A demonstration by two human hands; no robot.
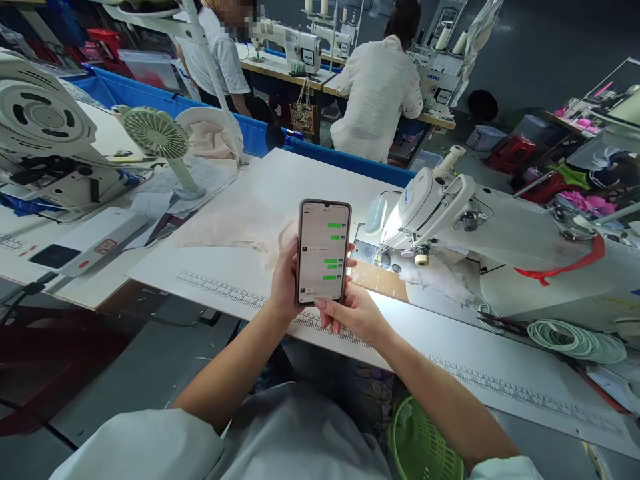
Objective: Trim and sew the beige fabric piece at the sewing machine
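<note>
A smartphone (323,253) with a chat of green message bubbles on its lit screen is held upright over the front of the sewing table. My left hand (285,280) wraps round its left side, with fingertips showing past the right edge. At the lower right corner is my right hand (353,310), its thumb at the bottom of the screen and its fingers curled beneath. Pale pink fabric pieces (225,230) lie flat on the table behind and left of the phone. To the right stands a white sewing machine (415,207), its lamp lighting the needle area.
A small green fan (157,133) and a white control box (87,240) sit at the left. Coiled pale green cord (575,340) lies at the right. Below the table edge is a green basket (425,440). Two people sit at machines beyond a blue cloth trough (360,160).
</note>
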